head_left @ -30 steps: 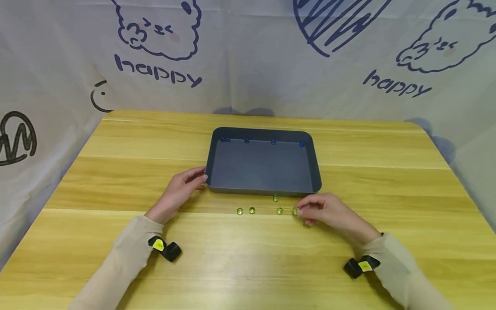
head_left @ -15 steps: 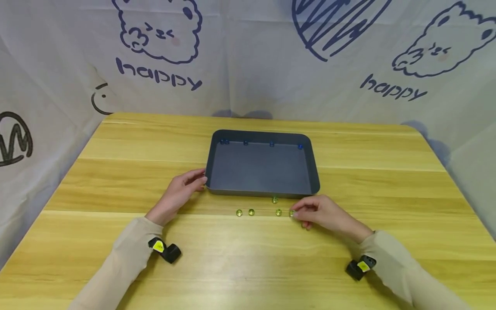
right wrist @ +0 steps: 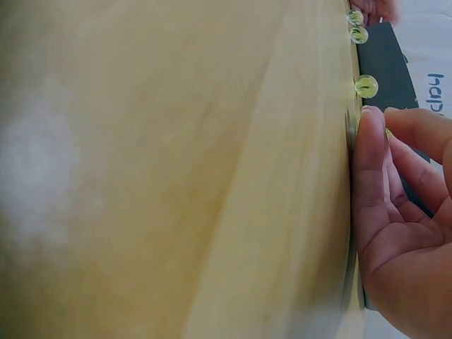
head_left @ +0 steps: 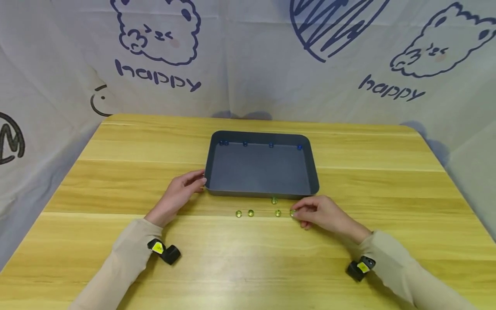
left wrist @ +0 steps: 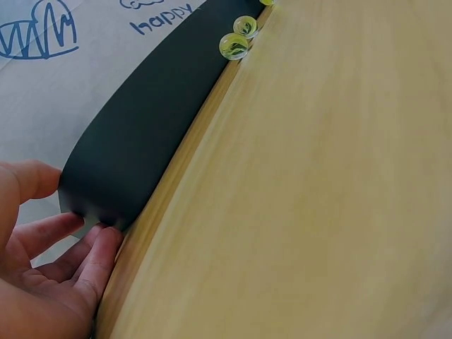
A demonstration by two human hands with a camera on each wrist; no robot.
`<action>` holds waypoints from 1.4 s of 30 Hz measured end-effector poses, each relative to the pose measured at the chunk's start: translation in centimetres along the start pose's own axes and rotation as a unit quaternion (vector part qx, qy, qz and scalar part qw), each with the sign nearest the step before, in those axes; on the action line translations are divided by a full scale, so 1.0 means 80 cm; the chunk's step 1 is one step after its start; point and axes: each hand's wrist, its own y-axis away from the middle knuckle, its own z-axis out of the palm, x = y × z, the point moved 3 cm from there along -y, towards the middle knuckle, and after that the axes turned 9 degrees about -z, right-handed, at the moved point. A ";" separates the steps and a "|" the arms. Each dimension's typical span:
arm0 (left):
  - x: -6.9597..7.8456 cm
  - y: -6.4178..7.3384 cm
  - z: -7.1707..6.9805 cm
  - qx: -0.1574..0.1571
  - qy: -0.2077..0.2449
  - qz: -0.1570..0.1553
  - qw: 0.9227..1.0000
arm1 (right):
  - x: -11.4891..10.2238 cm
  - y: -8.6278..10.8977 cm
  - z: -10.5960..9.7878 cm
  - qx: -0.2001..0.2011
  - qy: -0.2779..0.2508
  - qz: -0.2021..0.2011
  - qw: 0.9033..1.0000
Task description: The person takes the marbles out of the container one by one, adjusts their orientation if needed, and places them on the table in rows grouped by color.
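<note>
A dark grey rectangular tray (head_left: 263, 168) lies on the wooden table, several small blue marbles (head_left: 271, 145) lined along its far inner wall. At the tray's front left corner, my left hand (head_left: 179, 193) has its thumb at the rim and fingers against the outer side. My right hand (head_left: 323, 215) pinches a yellow-green marble (head_left: 292, 212) between thumb and index finger, just in front of the front right corner; the fingers mostly hide it in the right wrist view. Left of it are more such marbles, one marble (head_left: 274, 200) close to the tray's front wall and another marble (head_left: 277, 213) nearer me.
Farther left along the same line sit two yellow-green marbles (head_left: 251, 212). A white cloth (head_left: 248, 60) with dark blue drawings hangs behind the table (head_left: 248, 267). Black wrist cameras (head_left: 169, 254) are strapped over both beige sleeves.
My right hand shifts slightly left with its marble, then stays nearly still. My left hand keeps its place at the tray corner. The head view tilts a little.
</note>
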 end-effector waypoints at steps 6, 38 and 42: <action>0.000 0.002 0.000 -0.003 0.002 -0.002 1.000 | -0.001 -0.001 0.000 0.002 -0.007 -0.001 1.000; 0.001 -0.003 0.002 0.000 0.001 0.007 1.000 | 0.001 0.000 -0.001 -0.001 0.015 0.011 1.000; -0.001 -0.002 0.002 -0.001 0.003 0.006 1.000 | 0.003 -0.001 -0.001 -0.005 0.002 0.016 1.000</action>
